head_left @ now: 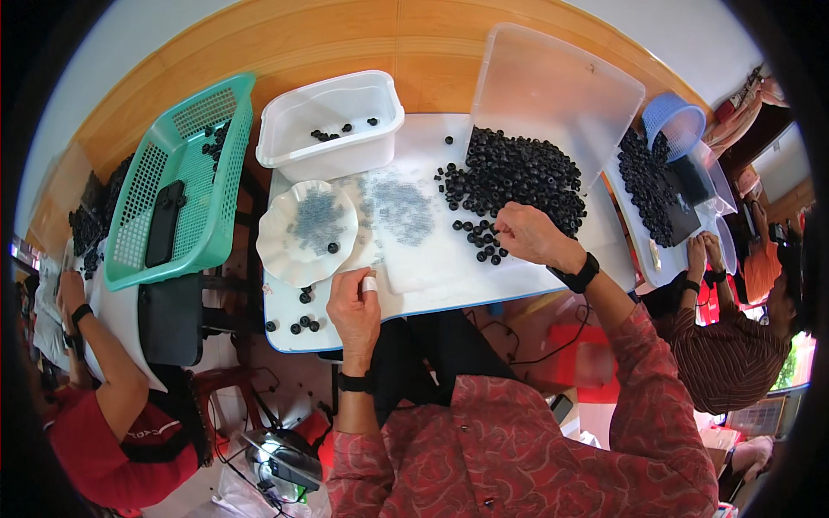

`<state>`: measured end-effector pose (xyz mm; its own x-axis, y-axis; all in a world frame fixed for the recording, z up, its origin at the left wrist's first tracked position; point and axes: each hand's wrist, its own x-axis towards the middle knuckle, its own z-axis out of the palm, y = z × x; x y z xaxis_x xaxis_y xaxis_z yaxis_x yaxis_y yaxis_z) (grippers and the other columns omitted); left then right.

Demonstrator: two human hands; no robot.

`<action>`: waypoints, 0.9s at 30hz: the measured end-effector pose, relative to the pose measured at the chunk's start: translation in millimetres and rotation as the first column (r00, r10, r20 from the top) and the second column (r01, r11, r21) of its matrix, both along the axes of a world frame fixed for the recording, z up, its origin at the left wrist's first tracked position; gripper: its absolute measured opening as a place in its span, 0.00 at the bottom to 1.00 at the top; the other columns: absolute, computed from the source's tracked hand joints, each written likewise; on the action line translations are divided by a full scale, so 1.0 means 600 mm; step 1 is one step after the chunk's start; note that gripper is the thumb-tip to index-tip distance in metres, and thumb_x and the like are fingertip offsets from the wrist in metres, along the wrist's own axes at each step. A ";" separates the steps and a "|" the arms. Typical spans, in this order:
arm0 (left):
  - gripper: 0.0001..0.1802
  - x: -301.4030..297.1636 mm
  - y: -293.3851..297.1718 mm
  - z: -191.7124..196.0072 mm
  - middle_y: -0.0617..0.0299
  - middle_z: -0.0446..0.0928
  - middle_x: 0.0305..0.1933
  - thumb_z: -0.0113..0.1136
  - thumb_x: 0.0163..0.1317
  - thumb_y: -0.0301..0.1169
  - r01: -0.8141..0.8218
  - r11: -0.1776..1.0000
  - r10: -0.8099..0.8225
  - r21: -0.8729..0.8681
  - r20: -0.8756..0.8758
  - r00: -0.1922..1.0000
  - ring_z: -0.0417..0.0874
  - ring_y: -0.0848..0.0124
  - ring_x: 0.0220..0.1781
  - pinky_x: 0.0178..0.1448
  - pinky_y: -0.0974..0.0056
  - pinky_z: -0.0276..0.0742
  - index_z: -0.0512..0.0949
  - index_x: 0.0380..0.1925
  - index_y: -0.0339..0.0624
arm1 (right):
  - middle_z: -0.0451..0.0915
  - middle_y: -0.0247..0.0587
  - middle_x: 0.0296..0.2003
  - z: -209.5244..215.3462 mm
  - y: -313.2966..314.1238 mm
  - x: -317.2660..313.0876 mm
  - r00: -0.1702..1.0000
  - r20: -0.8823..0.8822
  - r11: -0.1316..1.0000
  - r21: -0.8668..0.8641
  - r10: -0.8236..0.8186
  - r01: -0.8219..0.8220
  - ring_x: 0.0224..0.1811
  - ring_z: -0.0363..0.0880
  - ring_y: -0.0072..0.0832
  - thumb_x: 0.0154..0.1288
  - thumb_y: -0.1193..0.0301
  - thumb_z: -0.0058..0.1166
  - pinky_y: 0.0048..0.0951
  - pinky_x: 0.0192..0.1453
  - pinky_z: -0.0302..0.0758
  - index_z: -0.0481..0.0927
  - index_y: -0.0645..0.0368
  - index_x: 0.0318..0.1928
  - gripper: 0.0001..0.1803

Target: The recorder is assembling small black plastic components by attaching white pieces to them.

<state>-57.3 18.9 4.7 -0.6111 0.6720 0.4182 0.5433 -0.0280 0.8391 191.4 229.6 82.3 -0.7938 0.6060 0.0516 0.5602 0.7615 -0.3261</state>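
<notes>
My right hand point(528, 233) is at the near edge of a heap of small round black parts point(516, 173). Its fingers are pinched together, and the fingertips touch or almost touch a few loose parts; whether one is between them is hidden. Close to the table's front edge, my left hand point(353, 312) is curled closed, with white tape around a digit. What it holds, if anything, cannot be made out. Beyond it stands a scalloped white dish point(278, 246) with thin grey pieces and one black part. More thin grey pieces point(401, 214) lie scattered right of the dish.
Behind the dish, a white tub point(328, 162) contains a few black parts. A clear plastic bin point(561, 95) stands behind the heap. Loose black parts point(304, 325) lie at the table's front left corner. A green basket point(129, 207) is left. People work on both sides.
</notes>
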 end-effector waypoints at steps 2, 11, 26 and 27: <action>0.09 -0.001 -0.001 0.000 0.52 0.79 0.36 0.60 0.57 0.19 -0.004 1.000 0.004 -0.003 -0.018 1.000 0.82 0.58 0.36 0.41 0.61 0.78 0.82 0.38 0.35 | 0.80 0.51 0.35 -0.002 -0.001 0.005 1.000 0.014 1.000 0.005 -0.001 0.001 0.38 0.81 0.50 0.57 0.73 0.54 0.45 0.44 0.79 0.80 0.63 0.32 0.06; 0.09 0.004 -0.002 0.003 0.52 0.80 0.36 0.59 0.57 0.18 -0.006 1.000 0.006 -0.002 -0.036 0.999 0.83 0.58 0.37 0.42 0.61 0.78 0.82 0.38 0.34 | 0.80 0.47 0.37 -0.008 0.000 0.040 0.993 -0.116 1.000 -0.007 -0.004 0.003 0.41 0.80 0.47 0.61 0.74 0.53 0.43 0.47 0.78 0.82 0.61 0.36 0.06; 0.08 0.001 0.002 -0.006 0.57 0.77 0.33 0.59 0.59 0.18 -0.011 0.999 0.015 0.047 -0.084 0.996 0.79 0.66 0.32 0.37 0.66 0.74 0.82 0.38 0.34 | 0.75 0.38 0.51 -0.030 -0.032 -0.058 0.973 0.053 0.961 0.157 0.224 -0.229 0.54 0.70 0.38 0.60 0.76 0.56 0.40 0.57 0.69 0.79 0.56 0.54 0.19; 0.08 0.002 0.000 -0.004 0.54 0.78 0.34 0.59 0.58 0.18 -0.011 1.000 0.013 0.024 -0.068 0.998 0.80 0.61 0.35 0.40 0.63 0.76 0.81 0.38 0.34 | 0.75 0.38 0.50 -0.028 -0.032 -0.058 0.975 0.088 0.967 0.135 0.206 -0.216 0.54 0.70 0.38 0.61 0.75 0.56 0.40 0.57 0.68 0.79 0.57 0.53 0.18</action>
